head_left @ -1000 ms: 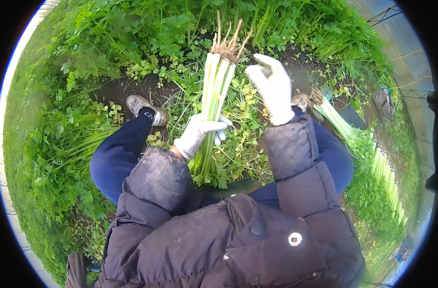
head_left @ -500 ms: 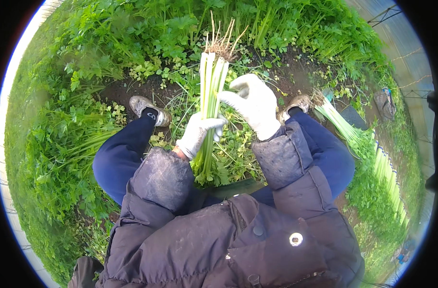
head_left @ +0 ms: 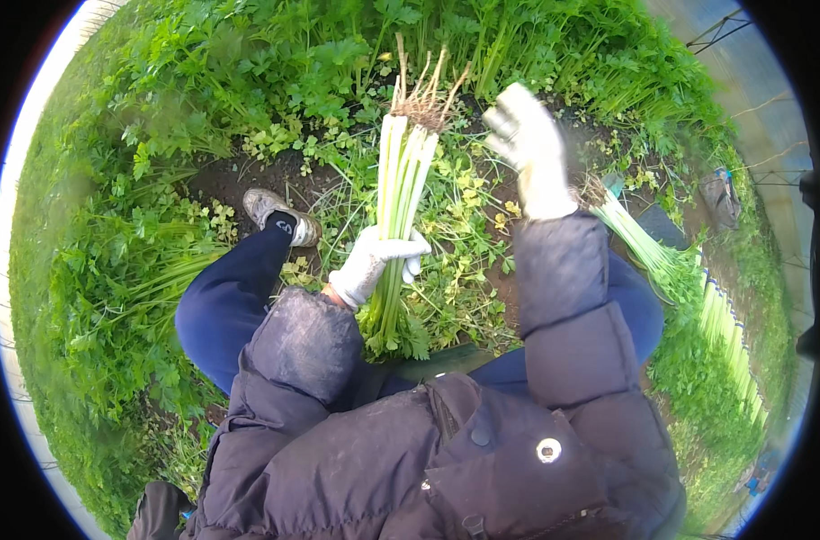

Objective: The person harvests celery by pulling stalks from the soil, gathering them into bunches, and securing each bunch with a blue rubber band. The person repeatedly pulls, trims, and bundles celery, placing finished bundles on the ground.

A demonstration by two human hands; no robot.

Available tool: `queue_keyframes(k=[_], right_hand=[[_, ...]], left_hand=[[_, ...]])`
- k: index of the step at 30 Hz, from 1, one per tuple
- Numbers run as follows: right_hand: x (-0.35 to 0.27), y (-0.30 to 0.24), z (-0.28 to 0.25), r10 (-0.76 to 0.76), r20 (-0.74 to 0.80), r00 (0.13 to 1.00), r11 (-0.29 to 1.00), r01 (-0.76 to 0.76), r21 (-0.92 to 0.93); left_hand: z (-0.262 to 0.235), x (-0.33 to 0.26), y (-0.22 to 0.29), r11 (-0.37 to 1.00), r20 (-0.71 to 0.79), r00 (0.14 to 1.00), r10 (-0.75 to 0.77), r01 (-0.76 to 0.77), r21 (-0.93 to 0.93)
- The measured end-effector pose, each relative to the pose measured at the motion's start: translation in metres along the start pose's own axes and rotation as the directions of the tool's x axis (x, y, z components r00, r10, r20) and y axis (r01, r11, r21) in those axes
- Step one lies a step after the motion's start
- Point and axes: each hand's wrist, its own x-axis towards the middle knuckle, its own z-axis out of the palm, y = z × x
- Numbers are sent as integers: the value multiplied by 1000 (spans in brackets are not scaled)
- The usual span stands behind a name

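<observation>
A bunch of celery (head_left: 399,175) stands almost upright in front of me, its brown stringy roots at the far end and its leaves toward me. My left hand (head_left: 378,261), in a white glove, is wrapped round the stalks above the leafy end. Off to the right of the roots is my right hand (head_left: 531,148), also gloved in white. It is raised apart from the celery, slightly blurred, with its fingers stretched out and nothing visible in them.
Growing celery plants (head_left: 320,54) stand ahead and to the left. Another celery bunch (head_left: 639,229) with roots lies at the right, near a long row of tied celery bunches (head_left: 729,337). Loose leaves and stems (head_left: 464,243) litter the soil between my feet.
My right hand has moved away from the stalks, up and to the right, and its fingers have straightened. The celery in my left hand has shifted slightly toward me.
</observation>
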Motion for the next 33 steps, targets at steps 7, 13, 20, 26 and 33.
queue_keyframes(k=[7, 13, 20, 26, 33], right_hand=[[-50, 70, 12, -609, 318, 727, 518, 668, -534], [-37, 44, 35, -246, 506, 826, 782, 478, -399], [12, 0, 2, -71, -135, 988, 980, 95, 176], [-34, 89, 22, 37, 792, 609, 979, -181, 94], [-79, 82, 63, 125, 509, 852, 977, -195, 86]], left_hand=[[4, -3, -1, 1000, -70, 997, -11, 12, 20], [9, -4, -7, 998, -89, 996, 24, -18, 58], [0, -3, 1, 999, -34, 999, 11, -9, 36], [-8, 3, -6, 997, 208, 978, 9, 5, -71], [6, 0, -11, 988, 3, 997, 77, -77, 137]])
